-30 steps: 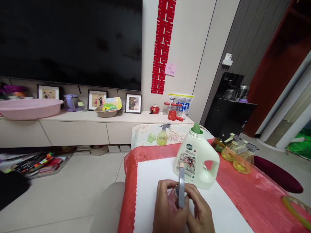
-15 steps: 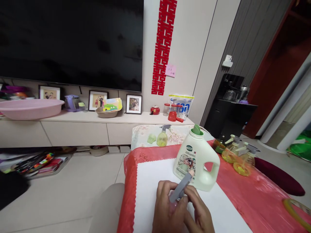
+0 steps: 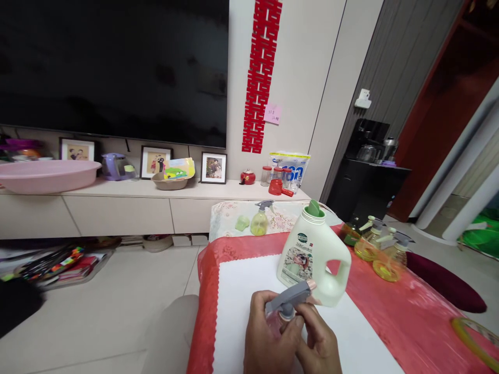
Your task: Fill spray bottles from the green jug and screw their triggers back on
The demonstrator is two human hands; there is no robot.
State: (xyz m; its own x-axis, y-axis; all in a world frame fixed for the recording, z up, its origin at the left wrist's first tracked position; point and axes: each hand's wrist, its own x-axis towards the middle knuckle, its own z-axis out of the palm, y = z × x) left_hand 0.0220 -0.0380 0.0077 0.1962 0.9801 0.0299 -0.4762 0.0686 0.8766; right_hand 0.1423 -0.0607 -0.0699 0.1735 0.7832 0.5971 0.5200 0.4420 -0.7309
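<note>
Close in front of me, my left hand (image 3: 262, 332) is wrapped around a small pinkish see-through spray bottle (image 3: 275, 323). Its grey trigger head (image 3: 290, 297) has a pale pink nozzle tip pointing right. My right hand (image 3: 317, 337) is closed at the bottle's right side, fingers at the neck just below the head; the bottle's lower part is hidden by the hands. Just behind them stands a large pale green jug (image 3: 312, 254) with a printed label and a green spout, its cap off. Both rest over a white sheet (image 3: 241, 280) with a scalloped edge.
A red cloth (image 3: 390, 317) covers the table. Several yellow-liquid spray bottles (image 3: 390, 262) stand to the right, near a roll of tape (image 3: 475, 340). Farther back are a yellow spray bottle (image 3: 259, 221) and a pale green lump (image 3: 242, 223).
The grey trigger head has turned on the bottle, from pointing up and away to lying more sideways, nozzle to the right. Both hands stay in nearly the same place.
</note>
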